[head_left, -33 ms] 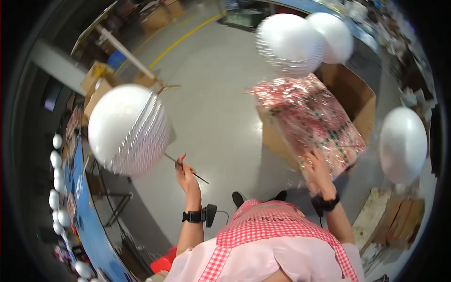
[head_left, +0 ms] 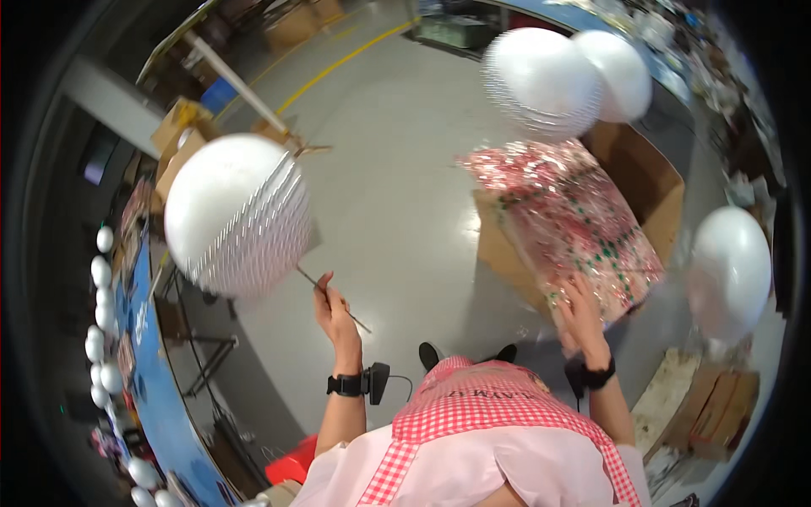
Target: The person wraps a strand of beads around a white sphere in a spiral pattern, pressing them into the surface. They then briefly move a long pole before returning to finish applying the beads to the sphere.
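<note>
Head view, looking down past a pink-and-white checked apron (head_left: 473,422) to a grey concrete floor (head_left: 397,186).

Left hand (head_left: 332,308): raised, grip pinching a thin brown stick (head_left: 334,301) between thumb and fingertips. The stick runs up and to the left to a large white foam ball (head_left: 228,215), whose lower right side is covered with rows of silvery pins or sequins; the ball sits on the stick's far end, above and left of the hand. Black band with a small black device on the left wrist (head_left: 351,384).

Right hand (head_left: 583,317): fingers spread and resting on the near edge of a bag of pink, silver and green shiny sequins (head_left: 566,224). The bag lies across an open brown cardboard box (head_left: 642,182) on the floor, ahead and to the right of the person. Black band on the right wrist too.

Surroundings: two more white balls (head_left: 549,80) hang near the top of the view, the nearer one partly ribbed with silver; another plain white ball (head_left: 731,270) is at the right. A row of small white balls (head_left: 101,287) lines a blue counter (head_left: 160,397) at the left edge. Flat cardboard pieces (head_left: 710,414) lie at lower right.
</note>
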`<act>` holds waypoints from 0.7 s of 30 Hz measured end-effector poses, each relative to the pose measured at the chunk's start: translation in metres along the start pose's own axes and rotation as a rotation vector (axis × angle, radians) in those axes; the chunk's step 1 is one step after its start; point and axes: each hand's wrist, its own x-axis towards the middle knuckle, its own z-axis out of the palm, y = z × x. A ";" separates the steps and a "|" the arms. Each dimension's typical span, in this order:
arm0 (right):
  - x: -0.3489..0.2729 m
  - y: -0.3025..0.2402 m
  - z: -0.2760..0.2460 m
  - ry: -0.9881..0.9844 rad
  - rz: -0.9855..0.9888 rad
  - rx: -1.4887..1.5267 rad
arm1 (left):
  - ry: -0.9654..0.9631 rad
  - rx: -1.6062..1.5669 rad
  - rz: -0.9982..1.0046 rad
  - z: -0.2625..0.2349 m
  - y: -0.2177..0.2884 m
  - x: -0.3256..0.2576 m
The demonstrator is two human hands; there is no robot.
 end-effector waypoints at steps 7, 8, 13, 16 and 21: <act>-0.024 -0.088 -0.013 -0.114 0.068 -0.029 | 0.157 -0.161 -0.142 -0.081 -0.027 0.051; -0.020 -0.103 -0.008 -0.128 0.071 -0.012 | 0.111 -0.156 -0.157 -0.089 -0.035 0.056; 0.028 -0.169 0.042 -0.123 -0.090 0.101 | 0.047 -0.191 -0.288 -0.122 -0.071 0.076; 0.064 -0.206 0.071 -0.131 -0.165 0.142 | 0.012 -0.184 -0.329 -0.138 -0.090 0.095; 0.116 -0.255 0.109 -0.215 -0.183 0.175 | -0.018 -0.104 -0.351 -0.163 -0.111 0.116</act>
